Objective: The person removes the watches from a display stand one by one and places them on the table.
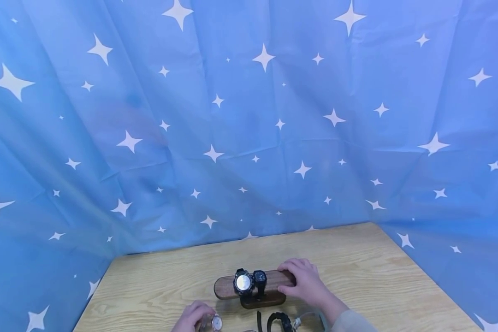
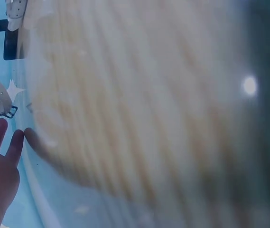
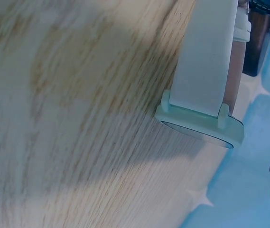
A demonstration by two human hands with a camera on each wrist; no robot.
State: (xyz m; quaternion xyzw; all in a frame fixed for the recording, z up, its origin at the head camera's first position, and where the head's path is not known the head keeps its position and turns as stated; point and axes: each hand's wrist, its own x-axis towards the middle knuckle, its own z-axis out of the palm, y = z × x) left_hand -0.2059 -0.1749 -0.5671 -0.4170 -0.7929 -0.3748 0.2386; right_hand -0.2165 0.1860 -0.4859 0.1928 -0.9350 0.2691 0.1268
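Note:
A dark wooden watch stand [image 1: 224, 287] has a horizontal bar on a short base. Two black watches are strapped round the bar, one with a bright round face [image 1: 243, 282], the other with a dark face [image 1: 259, 276]. My right hand [image 1: 309, 283] grips the bar's right end, fingers over the top and thumb in front. At the lower edge of the head view my left hand [image 1: 192, 317] holds a small round-faced watch [image 1: 217, 322]. Its pale strap with a buckle [image 2: 2, 97] hangs by the fingers in the left wrist view, where the other fingers are spread.
In front of the stand lie a black-strapped watch [image 1: 280, 317] and a thin black strap [image 1: 259, 320]. A mint-green watch with a pale strap [image 3: 203, 61] stands on the wooden table [image 1: 170, 272]. A blue star-patterned curtain [image 1: 249, 175] encloses the table's back and sides.

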